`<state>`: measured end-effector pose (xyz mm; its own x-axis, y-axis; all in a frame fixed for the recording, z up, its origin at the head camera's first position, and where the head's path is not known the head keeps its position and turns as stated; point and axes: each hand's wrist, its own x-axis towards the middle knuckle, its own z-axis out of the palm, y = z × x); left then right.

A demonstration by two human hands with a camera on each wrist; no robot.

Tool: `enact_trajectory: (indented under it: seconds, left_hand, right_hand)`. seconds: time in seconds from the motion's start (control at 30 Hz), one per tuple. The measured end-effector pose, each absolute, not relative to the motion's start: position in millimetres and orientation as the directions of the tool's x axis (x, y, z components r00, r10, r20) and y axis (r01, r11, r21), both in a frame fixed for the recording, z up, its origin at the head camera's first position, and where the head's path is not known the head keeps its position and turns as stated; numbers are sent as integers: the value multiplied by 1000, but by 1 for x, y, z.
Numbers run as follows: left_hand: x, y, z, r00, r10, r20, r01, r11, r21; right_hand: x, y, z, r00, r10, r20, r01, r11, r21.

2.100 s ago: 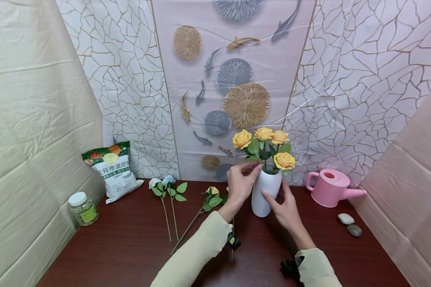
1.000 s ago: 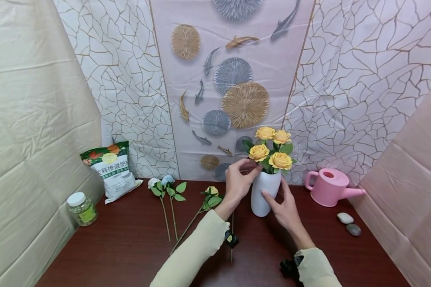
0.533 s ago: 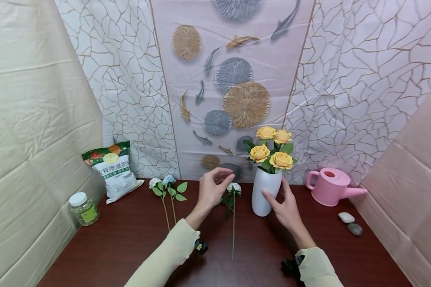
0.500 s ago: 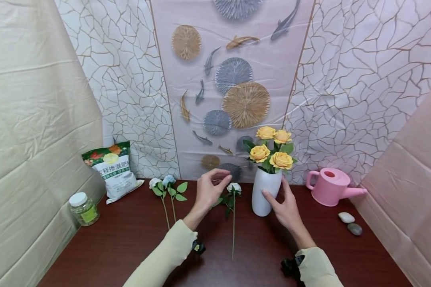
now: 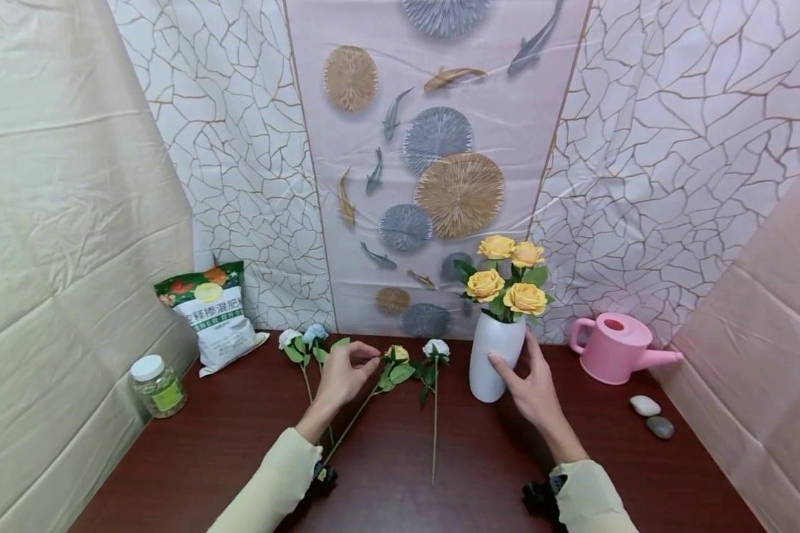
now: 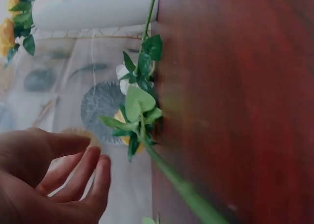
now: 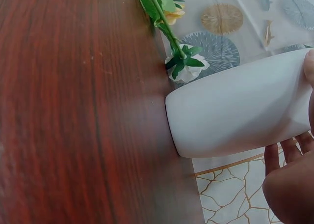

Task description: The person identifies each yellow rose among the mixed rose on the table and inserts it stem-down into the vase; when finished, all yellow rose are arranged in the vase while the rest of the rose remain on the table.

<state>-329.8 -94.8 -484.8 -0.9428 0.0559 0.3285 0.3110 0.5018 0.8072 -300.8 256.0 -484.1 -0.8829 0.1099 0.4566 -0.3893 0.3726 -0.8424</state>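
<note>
My right hand (image 5: 535, 389) holds a white vase (image 5: 490, 366) upright on the table, thumb on its front and fingers round the far side. Several yellow roses (image 5: 485, 285) with green leaves stand in its mouth. My left hand (image 5: 343, 376) hovers just left of a yellow rose (image 5: 398, 354) lying on the table. Loosely bent, its fingers (image 6: 100, 182) hold nothing in the left wrist view. The lying rose's stem (image 6: 179, 182) runs towards the table front. Between that rose and the vase lies a white rose (image 5: 436, 349), stem pointing towards me.
Behind my left hand lie a white flower (image 5: 290, 338) and a blue flower (image 5: 315, 334). A fertilizer bag (image 5: 220, 326) and a lidded jar (image 5: 158, 386) stand at the left. On the right are a pink watering can (image 5: 613, 349) and two stones (image 5: 644, 405).
My left hand pressed a yellow rose lower into the vase, let go and moved left over the white rose to the lying yellow rose. My right hand has stayed on the vase.
</note>
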Motion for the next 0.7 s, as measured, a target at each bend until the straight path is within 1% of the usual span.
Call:
enact_trajectory:
  seconds: [0.13, 0.3, 0.7]
  left_hand:
    - [-328, -102, -494, -957, 108, 270, 284, 540, 792]
    - [-324, -105, -499, -968, 184, 172, 247, 554, 795]
    - [-320, -108, -500, -970, 229, 86, 213, 616, 758]
  right_hand:
    - [-301, 255, -483, -882, 107, 460, -392, 374, -840]
    - [-298, 255, -482, -881, 114, 459, -393, 366, -844]
    - [-301, 256, -483, -878, 106, 468, -402, 367, -839]
